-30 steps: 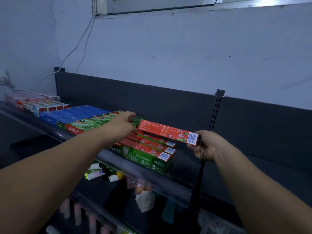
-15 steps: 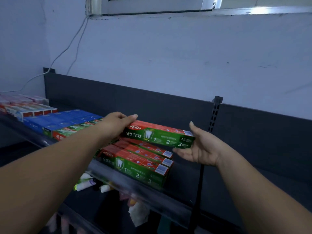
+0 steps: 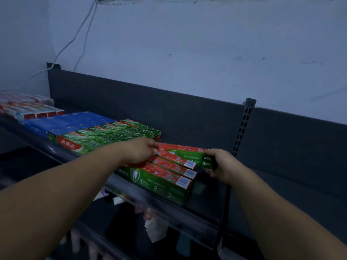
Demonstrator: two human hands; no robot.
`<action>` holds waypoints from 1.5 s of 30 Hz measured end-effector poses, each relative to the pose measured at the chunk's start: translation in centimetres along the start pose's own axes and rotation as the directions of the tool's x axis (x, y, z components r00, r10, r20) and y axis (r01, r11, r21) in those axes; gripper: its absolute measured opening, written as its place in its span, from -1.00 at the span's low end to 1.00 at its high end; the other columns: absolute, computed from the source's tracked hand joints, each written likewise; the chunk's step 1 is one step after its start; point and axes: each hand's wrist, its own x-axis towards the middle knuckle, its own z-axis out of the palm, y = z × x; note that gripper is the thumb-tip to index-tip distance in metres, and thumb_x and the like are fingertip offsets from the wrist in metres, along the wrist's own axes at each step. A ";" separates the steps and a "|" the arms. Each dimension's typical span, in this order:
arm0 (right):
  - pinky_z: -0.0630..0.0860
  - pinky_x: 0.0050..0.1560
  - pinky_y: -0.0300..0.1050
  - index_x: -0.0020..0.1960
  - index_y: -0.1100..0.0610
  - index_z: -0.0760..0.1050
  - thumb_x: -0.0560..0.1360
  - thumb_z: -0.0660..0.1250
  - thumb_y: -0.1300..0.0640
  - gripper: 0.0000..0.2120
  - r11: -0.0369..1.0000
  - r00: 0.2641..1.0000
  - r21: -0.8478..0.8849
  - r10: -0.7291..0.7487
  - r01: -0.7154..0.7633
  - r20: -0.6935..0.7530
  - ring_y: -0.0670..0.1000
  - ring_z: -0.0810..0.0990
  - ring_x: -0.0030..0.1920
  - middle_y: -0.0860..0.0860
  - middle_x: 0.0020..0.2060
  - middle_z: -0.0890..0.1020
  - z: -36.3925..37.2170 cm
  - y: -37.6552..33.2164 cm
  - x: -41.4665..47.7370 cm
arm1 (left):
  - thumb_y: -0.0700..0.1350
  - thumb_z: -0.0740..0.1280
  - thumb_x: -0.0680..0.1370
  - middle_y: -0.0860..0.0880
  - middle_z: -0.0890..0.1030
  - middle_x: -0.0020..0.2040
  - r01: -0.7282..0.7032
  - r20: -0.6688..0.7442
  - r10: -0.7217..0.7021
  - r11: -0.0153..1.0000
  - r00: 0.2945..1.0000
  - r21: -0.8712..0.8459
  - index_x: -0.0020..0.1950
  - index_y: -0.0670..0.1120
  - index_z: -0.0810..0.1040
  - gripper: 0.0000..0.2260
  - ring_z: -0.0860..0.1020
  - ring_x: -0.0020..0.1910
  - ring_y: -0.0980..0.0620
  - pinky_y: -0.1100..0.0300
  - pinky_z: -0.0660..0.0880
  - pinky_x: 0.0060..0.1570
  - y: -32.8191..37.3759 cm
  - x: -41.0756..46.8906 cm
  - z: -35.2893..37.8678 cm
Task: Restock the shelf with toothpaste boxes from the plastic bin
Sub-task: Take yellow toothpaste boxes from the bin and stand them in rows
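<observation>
In the head view, a person is holding a long red-and-green cardboard toothpaste box by its two ends, just above the dark metal shelf. The right hand is gripping the right end, fingers and thumb wrapped round it. The left hand is curling its fingers over the left end. The toothpaste box is lying with its long axis running left to right, nearly parallel to the three matching boxes at the shelf front and just behind the rearmost of them. With a hand at each end, neither is nearer. The move in hand is probably lowering the box flat into the gap behind that row. The plastic bin is not showing.
</observation>
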 end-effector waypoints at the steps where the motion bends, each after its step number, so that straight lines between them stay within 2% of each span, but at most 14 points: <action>1: 0.47 -0.53 -0.27 -0.10 0.16 0.50 0.55 0.26 0.19 -0.92 0.999 1.000 -0.040 0.017 -0.016 0.024 0.01 0.60 -0.27 0.07 -0.22 0.61 0.2 0.3 0.0 | -0.01 0.20 0.62 -0.07 0.52 0.22 -0.007 0.044 0.004 0.996 0.999 0.086 0.43 0.00 0.38 -0.64 0.53 0.05 0.04 0.24 0.48 0.03 -0.3 0.1 0.2; 3: 0.49 -0.48 -0.25 -0.04 0.20 0.53 0.54 0.26 0.21 -0.91 0.984 0.999 -0.179 0.021 -0.012 0.048 0.03 0.61 -0.31 0.09 -0.23 0.64 0.4 0.8 0.2 | 0.15 0.15 0.61 -0.06 0.29 0.49 -0.055 0.079 0.030 0.939 0.996 0.338 0.49 0.08 0.27 -0.54 0.26 0.45 -0.06 0.03 0.23 0.42 -0.6 0.2 0.7; 5: 0.58 -0.28 -0.15 -0.03 0.23 0.56 0.54 0.24 0.21 -0.86 0.938 0.999 -0.347 0.012 0.006 0.048 0.11 0.64 -0.27 0.13 -0.21 0.66 0.9 1.0 0.2 | 0.24 0.07 0.59 0.01 0.11 0.56 -0.077 0.086 0.040 0.872 0.996 0.483 0.53 0.12 0.16 -0.48 0.06 0.54 -0.07 -0.11 0.02 0.48 -0.5 -0.1 1.2; 8: 0.60 0.04 0.03 0.11 0.18 0.51 0.60 0.20 0.05 -0.77 0.895 0.997 -0.443 -0.014 0.044 0.071 0.15 0.66 -0.10 0.15 -0.07 0.67 1.6 1.6 0.2 | 0.29 -0.01 0.59 0.04 0.01 0.58 -0.077 0.087 0.034 0.826 0.996 0.559 0.55 0.17 0.06 -0.46 0.01 0.55 -0.05 -0.19 -0.05 0.46 -0.4 -0.2 1.5; 11: 0.54 -0.16 -0.10 0.26 0.15 0.38 0.63 0.16 -0.03 -0.68 0.884 0.996 -0.462 -0.042 0.076 0.082 0.07 0.63 -0.11 0.10 -0.01 0.61 2.2 2.1 -0.4 | 0.29 -0.08 0.59 0.07 -0.02 0.58 -0.064 0.096 0.008 0.800 0.995 0.596 0.54 0.20 0.01 -0.47 -0.10 0.55 -0.07 -0.23 -0.13 0.45 -0.3 -0.6 1.5; 13: 0.52 -0.16 -0.11 0.39 0.14 0.30 0.63 0.16 -0.03 -0.59 0.861 0.996 -0.502 -0.052 0.084 0.077 0.05 0.60 -0.07 0.09 0.07 0.57 2.2 2.1 -0.5 | 0.29 -0.11 0.59 0.09 -0.02 0.58 -0.049 0.092 -0.009 0.790 0.996 0.611 0.54 0.22 0.00 -0.48 -0.15 0.55 -0.09 -0.24 -0.16 0.44 -0.3 -0.8 1.6; 17: 0.53 -0.01 -0.05 0.58 0.04 0.01 0.64 0.17 0.00 -0.41 0.849 0.991 -0.514 -0.085 0.126 0.104 0.03 0.56 0.01 0.12 0.36 0.42 1.9 1.8 -0.4 | 0.28 -0.11 0.60 0.09 -0.01 0.58 -0.044 0.088 -0.013 0.786 0.996 0.617 0.54 0.23 0.00 -0.50 -0.17 0.55 -0.10 -0.25 -0.18 0.43 0.1 -1.0 1.6; 20: 0.38 0.35 0.06 0.57 -0.07 0.05 0.61 0.23 -0.02 -0.40 0.801 0.969 -0.549 -0.163 0.238 0.183 0.12 0.42 0.35 0.08 0.50 0.27 1.5 1.7 -0.1 | 0.26 -0.08 0.61 0.12 0.02 0.57 -0.042 0.072 0.001 0.817 0.997 0.575 0.53 0.23 0.05 -0.52 -0.17 0.55 -0.08 -0.21 -0.18 0.43 -0.1 -1.2 1.5; 21: 0.33 0.39 0.05 0.56 -0.09 0.09 0.59 0.27 -0.04 -0.38 0.777 0.957 -0.564 -0.182 0.281 0.225 0.13 0.37 0.40 0.07 0.50 0.26 1.5 1.6 -0.1 | 0.26 -0.06 0.61 0.12 0.04 0.57 -0.044 0.061 0.013 0.829 0.998 0.557 0.53 0.22 0.06 -0.52 -0.16 0.55 -0.07 -0.20 -0.17 0.44 -0.3 -1.3 1.5; 24: 0.37 0.28 -0.08 0.49 -0.06 0.31 0.57 0.32 -0.05 -0.49 0.701 0.914 -0.600 -0.201 0.385 0.352 0.03 0.45 0.30 0.04 0.42 0.40 1.6 1.2 -0.4 | 0.27 -0.04 0.60 0.10 0.04 0.57 -0.041 0.030 0.029 0.849 0.999 0.527 0.53 0.20 0.07 -0.50 -0.16 0.55 -0.04 -0.19 -0.17 0.45 -1.0 -1.6 1.5; 27: 0.33 0.22 -0.15 0.42 -0.10 0.40 0.59 0.28 -0.04 -0.60 0.658 0.891 -0.617 -0.203 0.431 0.407 -0.03 0.44 0.25 0.00 0.36 0.45 1.1 1.3 -0.4 | 0.28 -0.05 0.59 0.09 0.01 0.57 -0.034 0.030 0.022 0.853 0.999 0.521 0.54 0.19 0.06 -0.49 -0.17 0.55 -0.04 -0.20 -0.17 0.46 -1.4 -1.9 1.3; 31: 0.32 0.39 -0.04 0.38 -0.16 0.43 0.59 0.27 -0.04 -0.64 0.611 0.882 -0.647 -0.212 0.455 0.421 -0.02 0.44 0.33 -0.04 0.35 0.47 0.0 1.2 0.1 | 0.27 -0.06 0.60 0.07 -0.03 0.58 -0.037 0.049 0.013 0.840 0.999 0.541 0.54 0.19 0.03 -0.48 -0.16 0.55 -0.05 -0.20 -0.16 0.45 -1.2 -2.2 1.5; 40: 0.29 0.45 0.06 0.33 -0.17 0.46 0.59 0.28 0.00 -0.68 0.564 0.865 -0.669 -0.190 0.483 0.464 -0.01 0.43 0.35 -0.08 0.38 0.44 -0.1 0.7 0.2 | 0.22 -0.05 0.62 0.07 -0.12 0.58 -0.050 0.075 0.010 0.825 0.997 0.563 0.56 0.17 -0.05 -0.49 -0.14 0.55 -0.06 -0.21 -0.15 0.46 -0.8 -2.6 2.0; 45: 0.27 0.45 -0.01 0.40 -0.09 0.42 0.63 0.22 0.01 -0.65 0.536 0.869 -0.692 -0.201 0.484 0.452 0.00 0.38 0.39 -0.05 0.42 0.40 0.5 0.7 -0.4 | 0.21 -0.03 0.61 0.09 0.04 0.57 -0.014 0.025 -0.001 0.798 1.000 0.602 0.53 0.19 0.07 -0.52 -0.10 0.55 -0.08 -0.23 -0.12 0.45 -0.2 -1.9 2.2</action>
